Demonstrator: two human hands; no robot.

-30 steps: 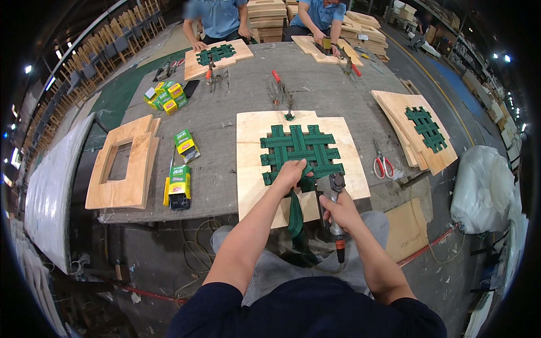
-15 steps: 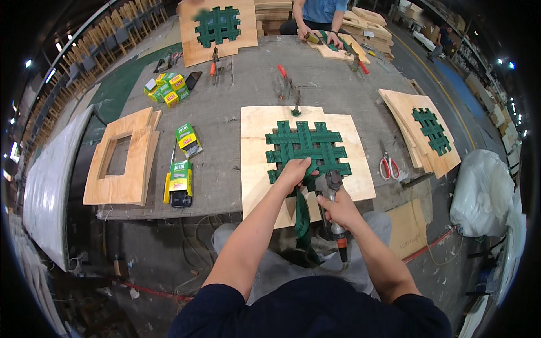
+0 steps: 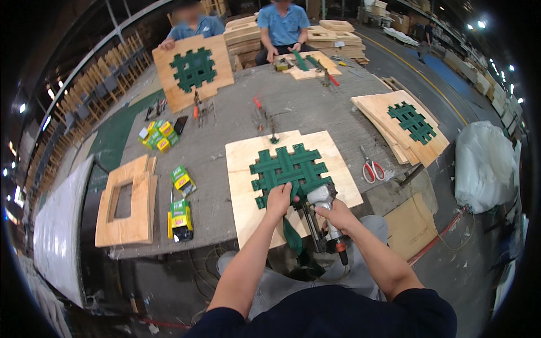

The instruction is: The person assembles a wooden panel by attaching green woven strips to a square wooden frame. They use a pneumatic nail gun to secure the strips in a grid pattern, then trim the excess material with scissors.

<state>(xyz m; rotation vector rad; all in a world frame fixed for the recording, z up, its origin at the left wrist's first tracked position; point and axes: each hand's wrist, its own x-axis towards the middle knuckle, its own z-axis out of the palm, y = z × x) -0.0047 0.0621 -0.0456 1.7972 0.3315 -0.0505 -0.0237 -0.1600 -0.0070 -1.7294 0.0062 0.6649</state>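
Note:
In front of me a pale plywood panel (image 3: pixel 239 163) lies at the table's near edge, its opening crossed by a woven lattice of green webbing (image 3: pixel 288 165). My left hand (image 3: pixel 279 201) is closed on a green webbing strap (image 3: pixel 291 235) at the lattice's near side; the strap's loose end hangs over the table edge. An air staple gun (image 3: pixel 320 195) is gripped in my right hand (image 3: pixel 338 216), its nose at the near right corner of the lattice, beside the left fingers. Whether the nose touches the webbing is hard to tell.
Red-handled scissors (image 3: pixel 371 171) lie right of the panel, near stacked webbed panels (image 3: pixel 372 110). At left are wooden frames (image 3: pixel 141 208) and yellow-green boxes (image 3: pixel 180 211). Webbing pliers (image 3: pixel 196 108) lie farther back. Across the table, one co-worker holds a webbed panel (image 3: pixel 164 62); another works on webbing.
The view has tilted up and shifted, bringing more of the co-workers into sight. The staple gun's head has turned more leftward over the lattice's near corner. My left hand keeps its strap.

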